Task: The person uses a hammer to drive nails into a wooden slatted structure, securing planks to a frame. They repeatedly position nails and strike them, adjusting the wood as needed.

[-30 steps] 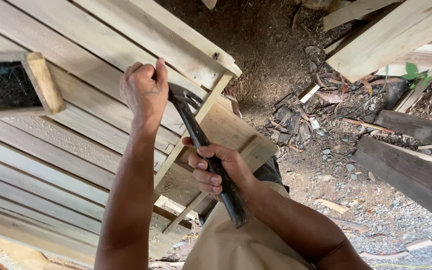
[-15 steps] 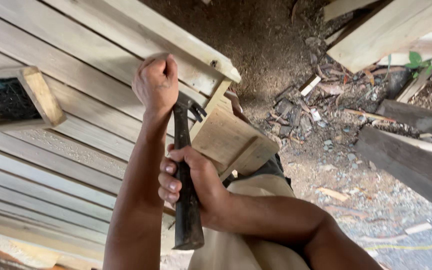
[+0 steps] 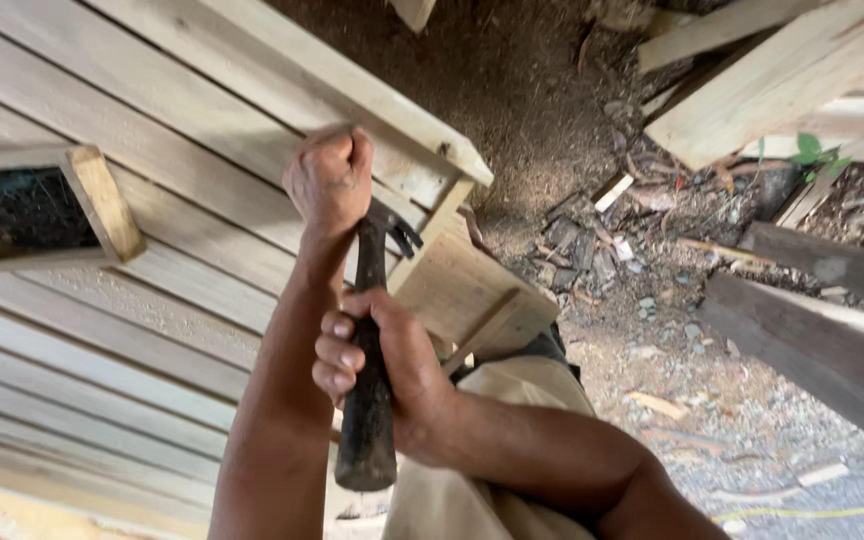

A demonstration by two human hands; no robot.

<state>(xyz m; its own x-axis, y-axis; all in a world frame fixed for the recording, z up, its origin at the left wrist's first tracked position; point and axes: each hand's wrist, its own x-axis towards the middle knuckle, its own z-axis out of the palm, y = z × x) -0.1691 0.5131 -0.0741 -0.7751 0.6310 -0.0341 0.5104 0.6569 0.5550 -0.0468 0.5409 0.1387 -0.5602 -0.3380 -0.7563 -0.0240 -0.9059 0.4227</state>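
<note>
So the claw hammer [image 3: 372, 350] has swung round since a second ago: it lay slanted across the boards then, now the handle stands nearly straight up and down, with the head tucked right under the left hand [image 3: 330, 180]. The right hand [image 3: 382, 365] has its grip clamped mid-handle. The left fist is closed tight against the pale wooden rail [image 3: 352, 90]; can't tell if it pinches a nail. Looks to me like lining up a strike. Small wooden box [image 3: 102, 205] of dark nails sits well apart, left.
</note>
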